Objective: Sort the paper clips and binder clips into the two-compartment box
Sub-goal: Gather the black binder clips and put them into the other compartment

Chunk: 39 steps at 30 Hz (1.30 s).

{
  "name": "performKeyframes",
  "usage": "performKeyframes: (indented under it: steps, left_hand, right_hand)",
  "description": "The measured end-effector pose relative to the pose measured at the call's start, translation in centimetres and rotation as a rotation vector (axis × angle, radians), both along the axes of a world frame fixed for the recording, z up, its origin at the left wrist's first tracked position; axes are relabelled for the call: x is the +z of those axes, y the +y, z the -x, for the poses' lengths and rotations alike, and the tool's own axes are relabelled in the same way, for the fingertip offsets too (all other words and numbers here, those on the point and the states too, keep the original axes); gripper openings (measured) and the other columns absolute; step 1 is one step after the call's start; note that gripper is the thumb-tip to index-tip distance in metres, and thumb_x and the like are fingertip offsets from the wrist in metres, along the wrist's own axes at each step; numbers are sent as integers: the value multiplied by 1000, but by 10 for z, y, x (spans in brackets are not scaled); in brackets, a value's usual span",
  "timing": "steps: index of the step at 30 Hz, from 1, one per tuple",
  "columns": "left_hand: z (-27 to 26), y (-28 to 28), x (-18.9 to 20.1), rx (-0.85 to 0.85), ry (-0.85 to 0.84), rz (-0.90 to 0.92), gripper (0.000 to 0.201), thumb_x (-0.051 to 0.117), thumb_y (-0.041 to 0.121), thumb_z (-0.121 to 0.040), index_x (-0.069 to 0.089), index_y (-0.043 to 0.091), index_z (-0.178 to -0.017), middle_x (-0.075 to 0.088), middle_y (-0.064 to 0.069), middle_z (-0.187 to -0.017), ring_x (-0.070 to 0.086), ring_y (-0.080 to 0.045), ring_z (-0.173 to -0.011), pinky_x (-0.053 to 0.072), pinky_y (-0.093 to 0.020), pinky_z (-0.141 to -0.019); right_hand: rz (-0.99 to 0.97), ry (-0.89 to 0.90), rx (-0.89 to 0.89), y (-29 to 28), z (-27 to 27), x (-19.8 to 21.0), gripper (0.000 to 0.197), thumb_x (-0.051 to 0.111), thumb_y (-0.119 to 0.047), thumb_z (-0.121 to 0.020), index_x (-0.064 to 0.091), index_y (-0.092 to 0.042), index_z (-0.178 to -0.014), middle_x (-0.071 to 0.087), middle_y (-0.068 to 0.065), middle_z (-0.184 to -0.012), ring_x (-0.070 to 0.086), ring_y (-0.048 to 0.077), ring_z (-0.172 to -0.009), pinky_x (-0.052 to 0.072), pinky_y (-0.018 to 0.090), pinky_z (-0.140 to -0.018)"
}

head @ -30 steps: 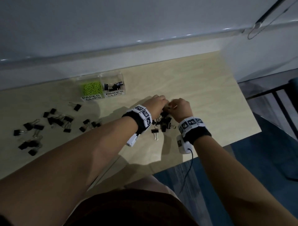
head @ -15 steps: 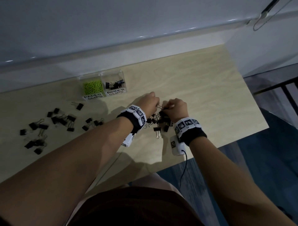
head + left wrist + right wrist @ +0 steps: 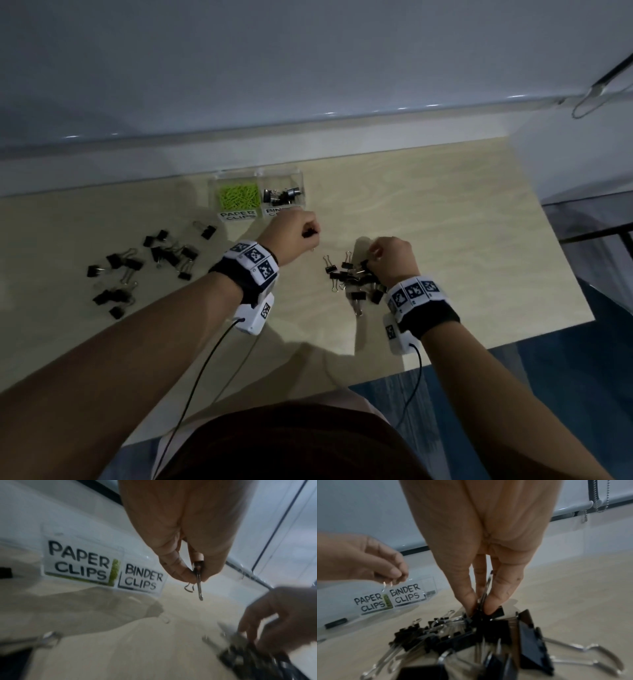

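Box (image 3: pixel 257 178) of clear plastic with two compartments stands near the far edge of the surface (image 3: pixel 445 212): the left one, labelled PAPER CLIPS, holds a heap of green paper clips (image 3: pixel 238 196) too tangled to count, and the right one, labelled BINDER CLIPS, holds a few black binder clips (image 3: pixel 283 196), perhaps four or five. The left hand (image 3: pixel 294 233) hangs just in front of the right compartment, its fingers (image 3: pixel 181 573) curled narrow and pinching one held binder clip (image 3: pixel 199 580) by its body, the wire handle pointing down. The right hand (image 3: pixel 390 257) is lower, toward the near right part of the surface, with thumb and fingers (image 3: pixel 498 588) closed narrow round the wire handle of one clip at the top of a tangled cluster (image 3: pixel 352 277) of roughly ten black binder clips that lies on the surface under it. Well apart, toward the left edge, a scattered group (image 3: pixel 144 263) of about fifteen more black binder clips lies loose, one of them (image 3: pixel 205 231) set nearer the box than the others. Both wrists carry black bands with white marker tags and a white camera unit with a cable.
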<state>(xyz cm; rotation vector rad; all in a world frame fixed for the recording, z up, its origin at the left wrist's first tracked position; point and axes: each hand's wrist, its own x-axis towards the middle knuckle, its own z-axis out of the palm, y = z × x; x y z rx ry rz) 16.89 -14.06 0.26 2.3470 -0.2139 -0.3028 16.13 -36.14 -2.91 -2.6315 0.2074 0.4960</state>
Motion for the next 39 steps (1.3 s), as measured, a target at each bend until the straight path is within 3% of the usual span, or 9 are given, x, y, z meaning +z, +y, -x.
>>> performKeyframes:
  steps: [4, 7, 11, 14, 18, 20, 24, 29, 39]
  left_hand:
    - [-28, 18, 24, 172, -133, 86, 5, 65, 8, -80, 69, 6, -81, 67, -3, -79, 58, -11, -67, 46, -16, -64]
    - [-53, 31, 28, 237, -195, -8, 8, 65, 14, -81, 70, 8, -84, 65, -8, -88, 57, -16, -75, 48, -24, -70]
    - [-57, 31, 16, 150, -132, -242, 16, 62, 20, -85, 66, 11, -98, 56, -10, -108, 51, -26, -102, 46, -37, -83]
    - [-30, 15, 13, 34, -236, -273, 21, 60, 24, -86, 64, 12, -103, 53, -4, -114, 43, -23, -113, 46, -37, -88]
    - [26, -24, -8, -285, -90, -215, 31, 61, 31, -86, 60, 18, -114, 51, 1, -116, 44, -14, -107, 45, -33, -91]
    - [45, -38, -23, -360, 1, -241, 43, 65, 36, -82, 56, 20, -121, 48, 2, -118, 41, -16, -108, 43, -32, -91]
    - [56, -52, -42, -265, 6, -247, 52, 72, 38, -76, 57, 18, -122, 49, -3, -117, 40, -24, -109, 40, -37, -94]
    - [53, -60, -45, -161, 30, -172, 31, 68, 16, -80, 61, 11, -109, 56, -8, -110, 45, -30, -107, 41, -39, -93]
    - [47, -44, -41, -90, 1, -132, 19, 60, 13, -79, 61, 8, -97, 63, -9, -97, 55, -25, -91, 43, -33, -80]
  right_hand:
    - [36, 37, 39, 5, 5, 1, 17, 66, -2, -74, 69, -12, -87, 69, 12, -90, 64, 25, -80, 54, 28, -76]
    - [30, 39, 59, 8, 7, 3, 16, 69, -3, -75, 70, -11, -88, 70, 12, -90, 64, 24, -82, 53, 28, -76]
    - [-1, -49, 25, 0, 14, 4, 13, 67, -7, -80, 70, -11, -92, 67, 12, -96, 63, 23, -83, 48, 24, -72]
    - [22, -64, 44, -7, 23, 4, 24, 65, 2, -77, 69, -13, -95, 61, 10, -101, 60, 25, -87, 52, 31, -79]
    - [13, -50, 154, -4, 30, 10, 32, 70, 1, -71, 69, -16, -99, 58, 9, -97, 59, 27, -85, 53, 37, -79]
    - [12, -57, 182, -1, 31, 13, 32, 68, 1, -71, 70, -16, -99, 59, 9, -97, 59, 27, -84, 53, 37, -79]
    - [18, -46, 218, 4, 30, 17, 28, 63, 2, -73, 72, -12, -96, 60, 9, -96, 59, 25, -83, 51, 31, -77]
    - [54, -23, 205, 11, 29, 17, 18, 64, -1, -74, 69, -6, -90, 59, 12, -94, 58, 28, -83, 51, 32, -73]
    - [14, 162, 90, 9, 13, 21, 17, 74, -4, -68, 70, -13, -81, 67, 6, -86, 62, 21, -80, 53, 28, -75]
